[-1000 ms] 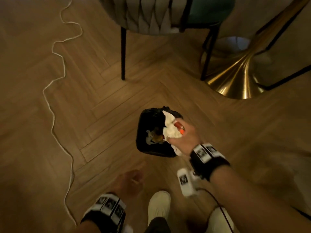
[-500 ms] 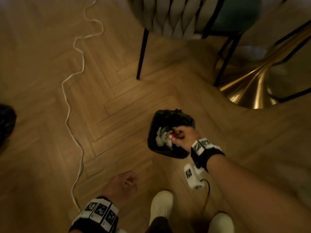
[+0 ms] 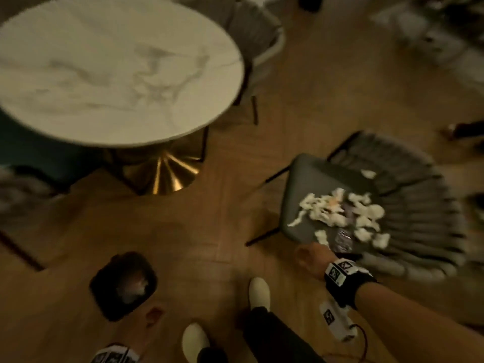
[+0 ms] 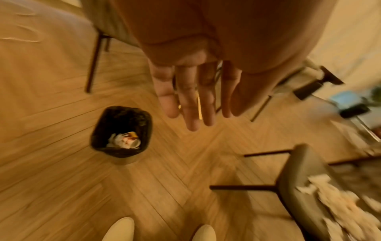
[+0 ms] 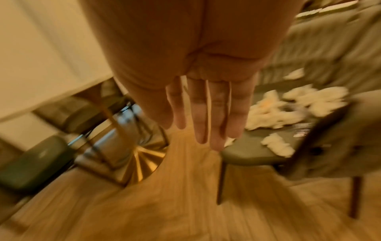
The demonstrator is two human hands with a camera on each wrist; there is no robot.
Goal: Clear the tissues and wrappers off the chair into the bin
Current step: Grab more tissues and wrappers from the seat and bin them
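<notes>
Many crumpled tissues [image 3: 340,213] and at least one clear, crinkly wrapper [image 3: 341,239] lie scattered on the grey seat of the chair [image 3: 303,179], so most of the job looks undone.

Far left in the head view stands the black-lined bin [image 3: 123,284] on the herringbone floor [image 3: 209,231], with some white scraps and a cup-like piece already in its bottom. A small dark red scrap [image 3: 154,313] lies on the floor just beside it; whether it is a wrapper I cannot tell. Above the bin, the left hand [image 4: 198,91] hangs with straight fingers apart and nothing in it. Further right, the right hand [image 3: 313,259] is at the near edge of the seat, just beside the closest tissue and the wrapper; its wrist view shows fingers straight, close together and empty.

Risks, as I judge them: the tissues are light and loose, so a hasty grab could sweep some off the seat edge. The bin stands well apart from the chair — an overfull handful could shed bits on the way. The slick wrapper may slip from a pinch.

A round marble-topped surface [image 3: 110,69] on a gold pedestal [image 3: 162,171] stands behind the bin, with another woven-back chair [image 3: 262,43] beyond it; the room is dim and the frames blurred.
</notes>
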